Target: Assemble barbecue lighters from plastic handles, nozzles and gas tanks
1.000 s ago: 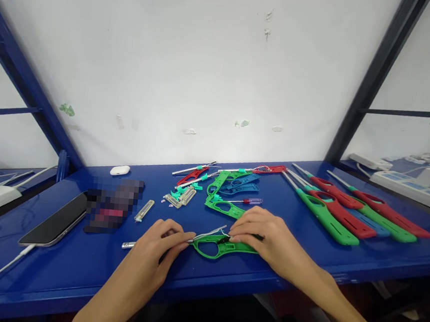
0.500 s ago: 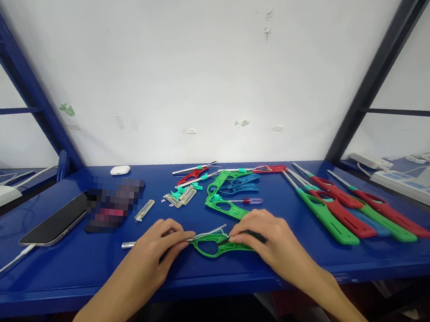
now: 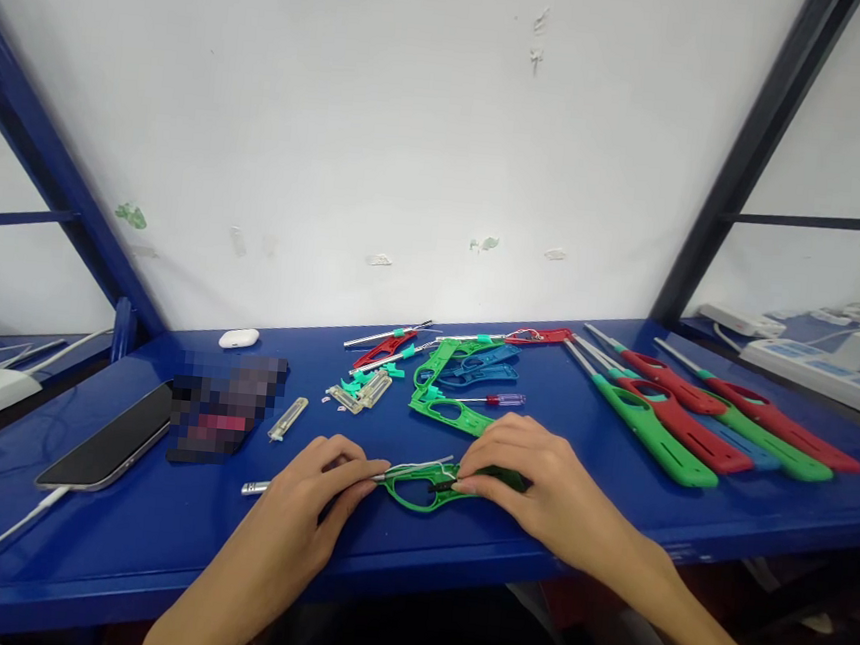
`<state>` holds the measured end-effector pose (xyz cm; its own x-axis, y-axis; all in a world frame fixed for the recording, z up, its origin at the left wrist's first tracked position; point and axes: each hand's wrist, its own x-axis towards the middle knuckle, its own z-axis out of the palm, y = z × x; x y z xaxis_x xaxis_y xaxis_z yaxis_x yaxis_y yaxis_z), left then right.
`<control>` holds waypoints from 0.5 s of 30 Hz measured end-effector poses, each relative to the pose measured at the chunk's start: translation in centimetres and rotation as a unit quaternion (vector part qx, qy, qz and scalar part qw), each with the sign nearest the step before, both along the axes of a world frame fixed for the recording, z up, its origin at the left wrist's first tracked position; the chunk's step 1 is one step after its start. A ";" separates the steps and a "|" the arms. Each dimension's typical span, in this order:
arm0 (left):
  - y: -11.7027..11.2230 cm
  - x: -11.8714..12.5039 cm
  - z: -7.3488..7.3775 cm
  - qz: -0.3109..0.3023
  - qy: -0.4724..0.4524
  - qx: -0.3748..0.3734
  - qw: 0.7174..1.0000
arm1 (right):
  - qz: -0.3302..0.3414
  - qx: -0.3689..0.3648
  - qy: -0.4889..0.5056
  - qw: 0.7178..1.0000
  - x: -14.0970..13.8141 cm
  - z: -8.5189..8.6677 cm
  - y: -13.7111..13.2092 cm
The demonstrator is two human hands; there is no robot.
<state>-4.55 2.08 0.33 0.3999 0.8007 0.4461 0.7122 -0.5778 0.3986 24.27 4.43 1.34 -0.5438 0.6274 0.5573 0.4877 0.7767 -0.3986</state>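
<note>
Near the table's front edge lies an opened green lighter shell half (image 3: pixel 414 502), with a trigger loop and a thin white wire (image 3: pixel 428 466) running over it. My left hand (image 3: pixel 313 498) is closed, thumb and fingers pinching the narrow end of the lighter where the metal tube (image 3: pixel 255 488) sticks out on the far side of the hand. My right hand (image 3: pixel 529 472) is closed in a pinch at a small black part (image 3: pixel 444 484) in the shell, covering much of the handle. Whether its fingers grip the black part or the shell is partly hidden.
Behind my hands lie loose green shell halves (image 3: pixel 459 418), blue shell pieces (image 3: pixel 478 367), clear fuel tanks (image 3: pixel 373 390) and a screwdriver (image 3: pixel 505 400). Several whole lighters (image 3: pixel 661 438) lie at right. A phone (image 3: pixel 110 440) on a cable and a white earbud case (image 3: pixel 239 338) are at left.
The hands stay nearly in place. My right fingers have shifted slightly at the black part, and more of it shows now. The view has moved a little.
</note>
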 end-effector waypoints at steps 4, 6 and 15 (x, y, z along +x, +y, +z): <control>0.0 0.0 0.0 -0.002 -0.002 -0.005 1.000 | 0.017 0.021 0.000 1.000 0.0 -0.1 0.2; 0.0 0.0 0.1 -0.003 -0.005 -0.003 1.000 | 0.024 0.033 -0.005 0.999 0.0 -0.1 0.2; -0.1 -0.1 -0.1 0.000 0.002 -0.012 1.000 | 0.027 0.043 -0.017 0.999 0.0 -0.2 -0.1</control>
